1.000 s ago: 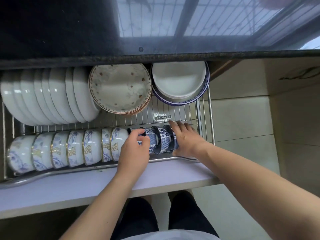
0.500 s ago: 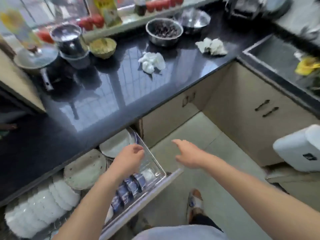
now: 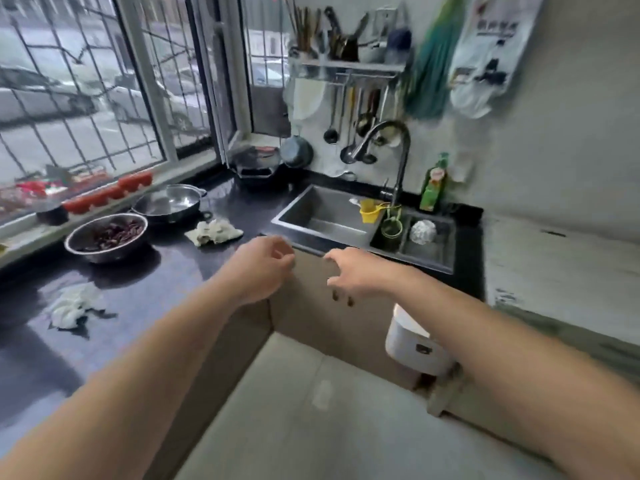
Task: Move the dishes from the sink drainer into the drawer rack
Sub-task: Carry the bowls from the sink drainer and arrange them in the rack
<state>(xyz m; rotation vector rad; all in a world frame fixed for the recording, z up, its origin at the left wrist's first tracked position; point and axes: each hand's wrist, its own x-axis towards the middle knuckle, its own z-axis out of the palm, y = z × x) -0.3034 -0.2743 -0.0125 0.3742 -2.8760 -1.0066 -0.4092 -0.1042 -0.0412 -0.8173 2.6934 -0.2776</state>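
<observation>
Left arm: your bare forearm runs from the lower left corner up toward the middle of the view, held out in front of you.
Left hand (image 3: 258,268): back of the hand faces you, fingers loosely curled, nothing in them.
Right arm: your bare forearm comes in from the lower right edge and reaches up and leftward, wrist fairly straight.
Right hand (image 3: 360,271): palm down, fingers spread and gently bent, thumb hanging below; it holds nothing.
Spacing: your two hands hover near each other at about the same height, not touching.

Steel bowl (image 3: 106,237) near crumpled cloth (image 3: 214,232)
</observation>
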